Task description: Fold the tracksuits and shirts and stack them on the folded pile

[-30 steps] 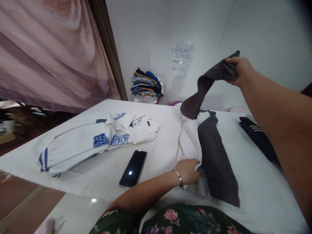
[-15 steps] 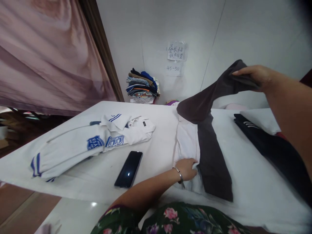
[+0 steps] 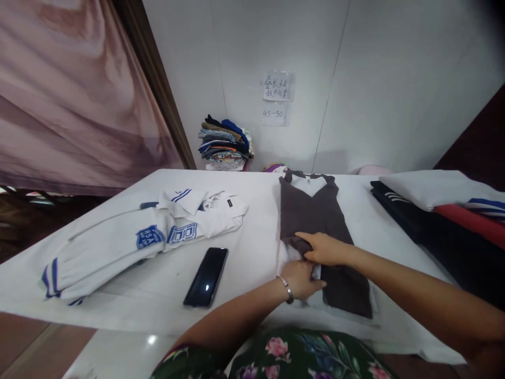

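A: What's around the hands?
B: A pale wall (image 3: 374, 79) rises beyond them, with handwritten paper signs (image 3: 278, 87) fixed to it and a pink curtain (image 3: 79, 95) off to their left. Both hands are over a white table (image 3: 252, 231).

A: And the cloth they're working on?
B: A dark brown garment (image 3: 310, 210), directly under both hands. Its V-shaped neck lies ahead of them, pointing away from the person, and its paler underside shows near the left fingers.

A: What is the right hand (image 3: 325, 248) doing?
B: It has a folded edge of the brown cloth between thumb and fingers, just ahead of the left hand (image 3: 299, 280).

A: Is the left one gripping too?
B: I can't tell; it rests on the pale part, fingers partly covered, thumb spread. A bracelet (image 3: 287, 289) circles its wrist.

A: Anything else nearby?
B: To the left of the left hand lies a phone (image 3: 205, 277), then a white shirt (image 3: 114, 247) with blue badges. Well beyond the hands stands a clothes stack (image 3: 224, 145). Right of the right hand are black clothing (image 3: 418, 226) and a white piece (image 3: 426, 187).
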The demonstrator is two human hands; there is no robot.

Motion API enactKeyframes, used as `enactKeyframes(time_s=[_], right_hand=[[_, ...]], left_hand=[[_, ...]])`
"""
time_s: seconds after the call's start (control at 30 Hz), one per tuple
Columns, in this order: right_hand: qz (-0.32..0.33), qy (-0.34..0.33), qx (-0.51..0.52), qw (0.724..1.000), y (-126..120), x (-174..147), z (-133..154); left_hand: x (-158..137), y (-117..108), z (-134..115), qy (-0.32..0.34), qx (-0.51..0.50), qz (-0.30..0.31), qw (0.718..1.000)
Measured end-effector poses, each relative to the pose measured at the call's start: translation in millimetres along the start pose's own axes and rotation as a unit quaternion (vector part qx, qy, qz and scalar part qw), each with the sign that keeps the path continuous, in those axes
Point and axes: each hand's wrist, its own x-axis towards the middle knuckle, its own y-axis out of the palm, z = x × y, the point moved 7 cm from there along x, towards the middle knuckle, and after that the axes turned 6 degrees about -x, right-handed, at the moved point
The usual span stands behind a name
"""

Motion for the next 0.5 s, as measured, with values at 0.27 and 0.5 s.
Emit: enactKeyframes(time_s=[0.27, 0.5], right_hand=[[0.02, -0.018, -0.007, 1.0, 19, -17, 3], [-0.051, -0.06, 0.197, 0.977, 18, -29, -34]], left_hand=[[-30, -12, 24, 0.053, -0.148, 0.037, 0.987], [-31, -60, 99, -0.129, -0.197, -0.192, 0.953]])
